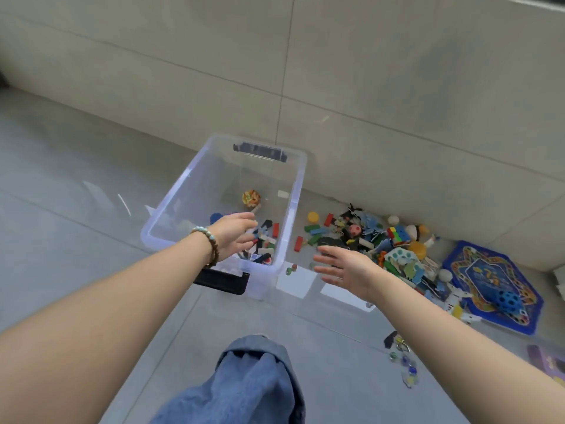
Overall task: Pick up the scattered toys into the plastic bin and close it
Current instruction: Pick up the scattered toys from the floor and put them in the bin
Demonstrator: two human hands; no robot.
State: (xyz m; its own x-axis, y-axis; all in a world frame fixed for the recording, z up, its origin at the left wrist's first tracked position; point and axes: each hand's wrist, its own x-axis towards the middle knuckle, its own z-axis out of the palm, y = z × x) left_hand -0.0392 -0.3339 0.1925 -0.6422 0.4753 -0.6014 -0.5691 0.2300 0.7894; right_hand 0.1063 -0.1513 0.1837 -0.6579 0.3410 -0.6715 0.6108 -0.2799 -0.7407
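Head view: the clear plastic bin [293, 209] stands open on the grey floor [76, 179] at the centre of the frame, with black latches [223, 281] on its near and far ends. Small blocks and an orange-yellow ball [251, 198] lie on its bottom. The left hand [234, 232], with a beaded bracelet [208, 243] on the wrist, reaches inside the bin, its fingers bent down over the loose pieces; I cannot tell whether they pinch anything. The right hand [345, 267] hovers just right of the bin, fingers straight and spread, holding nothing. Beyond it, at the centre right, a pile of scattered toys [367, 240] lies along the foot of the wall. Further right is a blue game board [495, 283] with a blue holed ball [509, 299] on it. A few marbles [403, 362] lie at the lower right, and a denim-clad knee [253, 384] shows at the bottom.
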